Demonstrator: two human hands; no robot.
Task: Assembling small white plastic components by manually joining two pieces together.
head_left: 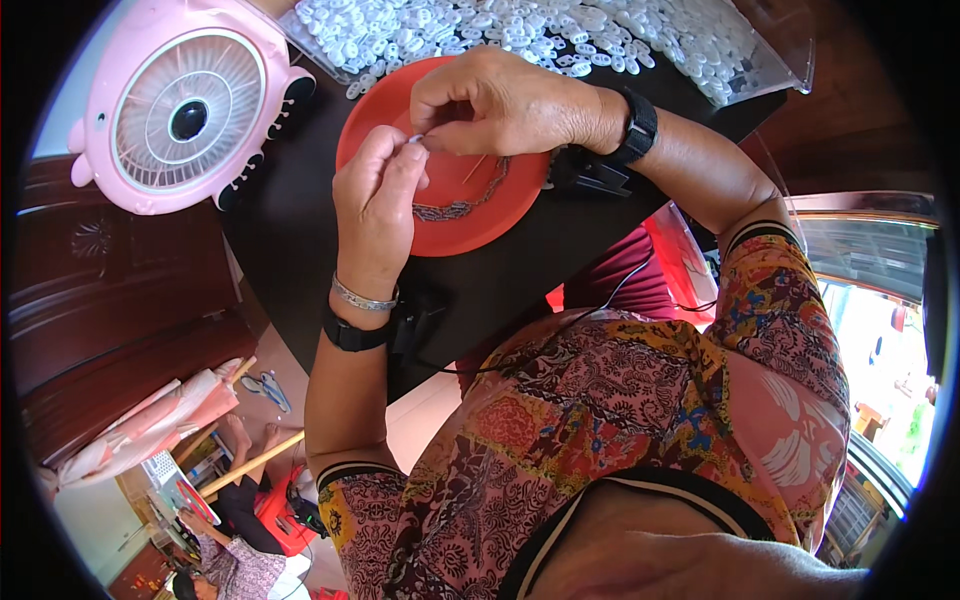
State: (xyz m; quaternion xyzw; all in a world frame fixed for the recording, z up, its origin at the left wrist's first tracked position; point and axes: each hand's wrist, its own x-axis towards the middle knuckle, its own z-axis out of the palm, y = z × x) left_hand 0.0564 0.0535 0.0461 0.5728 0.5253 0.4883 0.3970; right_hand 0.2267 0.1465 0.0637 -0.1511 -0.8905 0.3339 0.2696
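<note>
Over an orange-red round plate [515, 205], my two hands meet fingertip to fingertip. Thumb and forefinger of my left hand [375, 195] pinch a small whitish piece [414, 139], mostly covered by the fingers. My right hand [510, 108] comes in from the right with its fingers closed at the same spot; whatever they grip is too small to make out. Below them on the plate lies a curved row of small dark grey metal-looking pieces [450, 211]. A thin light stick-like thing [474, 168] also shows there.
Many small white oval tags [520, 28] fill a clear tray [785, 75] along the table's far side. A pink animal-shaped fan [188, 118] stands at the left. The dark table [290, 215] ends close to my body. Another person [235, 570] is at lower left.
</note>
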